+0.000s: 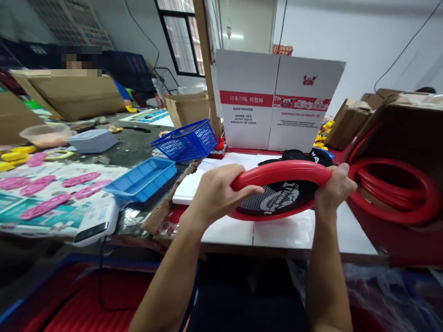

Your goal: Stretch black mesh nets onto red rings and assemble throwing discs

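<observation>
Holding: I grip a red ring [277, 173] with both hands, above the front edge of the white table [287, 235].
Left hand [216, 193]: closed around the ring's left end, fingers wrapped over the top of the rim.
Right hand [334, 186]: closed around the ring's right end, thumb up on the rim.
Ring: tilted, its near edge lower than its far edge; a black mesh disc [280, 198] with white lettering fills its middle.
Ring position: in the air, clear of the table top, between my two hands.
Behind the ring: a black item [304, 156] lies on the table, partly hidden by the rim.
Back edge of the table: a white carton [273, 106] with red bands stands upright.
Right edge: an open brown box [411, 133] lies on its side, with more red rings [394, 191] stacked in it.
Left of the table: a blue basket [187, 140] and a blue tray [141, 177] sit on a dark bench.
Far left corner of the bench: pink shapes [51, 184] lie on printed sheets.
</observation>
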Demonstrator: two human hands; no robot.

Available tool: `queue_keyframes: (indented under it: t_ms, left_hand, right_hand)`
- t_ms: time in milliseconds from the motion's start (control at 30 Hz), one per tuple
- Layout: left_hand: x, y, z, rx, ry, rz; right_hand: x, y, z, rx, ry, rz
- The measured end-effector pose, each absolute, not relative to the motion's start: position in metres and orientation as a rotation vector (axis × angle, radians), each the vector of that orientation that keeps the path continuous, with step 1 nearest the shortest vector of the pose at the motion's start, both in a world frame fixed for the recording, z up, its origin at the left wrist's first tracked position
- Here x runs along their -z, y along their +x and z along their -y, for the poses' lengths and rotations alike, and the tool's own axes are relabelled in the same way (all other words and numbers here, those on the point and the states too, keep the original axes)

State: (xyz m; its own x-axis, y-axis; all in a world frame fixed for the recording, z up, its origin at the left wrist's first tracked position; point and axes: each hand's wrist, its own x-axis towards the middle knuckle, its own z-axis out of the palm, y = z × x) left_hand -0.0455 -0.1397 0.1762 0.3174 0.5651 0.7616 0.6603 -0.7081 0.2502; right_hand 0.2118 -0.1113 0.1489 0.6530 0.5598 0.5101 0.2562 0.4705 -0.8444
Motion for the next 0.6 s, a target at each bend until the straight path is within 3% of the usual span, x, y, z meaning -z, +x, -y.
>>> queue_keyframes:
  t_ms: [300,433,600]
  left_hand:
    - [-0.197,-0.012,0.13,1.281,-2.178,1.105]
    - [-0.201,-0.004,0.108,1.271,-2.154,1.232]
    - [-0.213,0.008,0.064,1.285,-2.183,1.371]
  right_hand:
    - [-0.174,0.196,0.127,0.074,-1.166,1.47]
    - [-0.186,0.181,0.09,0.316,-1.27,1.443]
    - [-0.194,0.177,0.048,0.29,-1.342,1.598]
